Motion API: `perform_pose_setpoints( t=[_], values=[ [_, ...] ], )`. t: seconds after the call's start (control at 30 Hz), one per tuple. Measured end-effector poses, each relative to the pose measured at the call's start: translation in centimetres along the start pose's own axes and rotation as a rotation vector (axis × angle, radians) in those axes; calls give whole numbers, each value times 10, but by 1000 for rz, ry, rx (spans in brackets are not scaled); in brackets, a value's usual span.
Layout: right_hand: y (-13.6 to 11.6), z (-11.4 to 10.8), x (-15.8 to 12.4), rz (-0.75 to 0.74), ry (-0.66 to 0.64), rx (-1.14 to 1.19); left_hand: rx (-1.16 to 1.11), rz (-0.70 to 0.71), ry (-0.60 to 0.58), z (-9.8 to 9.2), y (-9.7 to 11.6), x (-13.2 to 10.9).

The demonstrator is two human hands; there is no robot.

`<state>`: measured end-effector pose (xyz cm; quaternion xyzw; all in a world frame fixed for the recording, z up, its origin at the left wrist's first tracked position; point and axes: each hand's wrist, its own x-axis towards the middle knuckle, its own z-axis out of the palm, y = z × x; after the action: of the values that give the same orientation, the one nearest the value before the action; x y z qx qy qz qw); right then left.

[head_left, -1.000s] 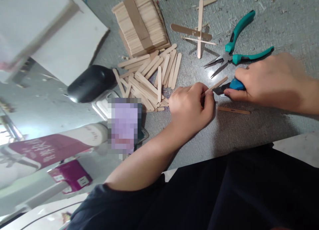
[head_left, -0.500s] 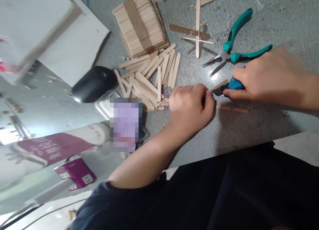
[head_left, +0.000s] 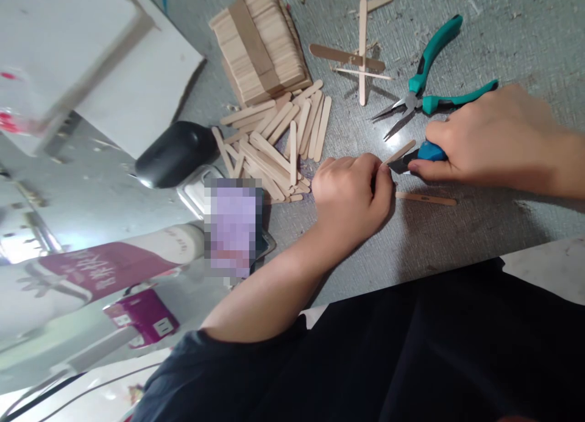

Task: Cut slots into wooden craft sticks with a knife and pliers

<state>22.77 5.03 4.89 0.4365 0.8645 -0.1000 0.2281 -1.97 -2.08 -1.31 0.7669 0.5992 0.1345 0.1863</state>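
Near the middle of the grey table, my left hand [head_left: 351, 193] is closed on one end of a small wooden stick [head_left: 402, 151]; its free end points up and right. My right hand [head_left: 484, 142] grips a blue-handled knife [head_left: 430, 151], whose dark blade lies against the stick close to my left fingertips. Just below the blade, a darker wooden stick [head_left: 426, 198] lies flat on the table. Green-handled pliers [head_left: 414, 99] rest with jaws apart beside my right hand. Loose wooden sticks [head_left: 269, 145] are heaped left of my left hand.
A banded bundle of sticks [head_left: 260, 44] lies at the upper middle, with a few crossed sticks [head_left: 362, 32] to its right. On the left are a black mouse [head_left: 176, 153], white board [head_left: 137, 87], a pink-and-white bottle [head_left: 114, 263] and a purple box [head_left: 146, 315].
The blade and my right hand have shifted very slightly left, and the stick's free end has moved a little left and tilted lower. My left hand keeps its grip.
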Motion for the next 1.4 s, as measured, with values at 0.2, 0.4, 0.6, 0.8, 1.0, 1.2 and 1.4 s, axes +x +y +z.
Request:
perform_pose_setpoints(
  t=[0.2,0.4,0.6,0.8,1.0,1.2,1.4],
  values=[
    [0,1,0,-8,12,59,-25,-16,-7,-1,1,1],
    [-1,0,-1,2,14,8,3,5,-3,0,0,1],
    [0,-1,0,-14,20,-38,13,1,-1,0,0,1],
    [0,0,2,4,-5,1,-6,-4,10,2,-1,1],
    [-6,-6,3,10,-27,-19,14,5,56,5,-1,-1],
    [-11,-5,2,24,-13,-18,31,-10,64,7,-1,-3],
    [-13,-4,1,62,-24,-1,36,-17,67,7,0,-3]
  ],
)
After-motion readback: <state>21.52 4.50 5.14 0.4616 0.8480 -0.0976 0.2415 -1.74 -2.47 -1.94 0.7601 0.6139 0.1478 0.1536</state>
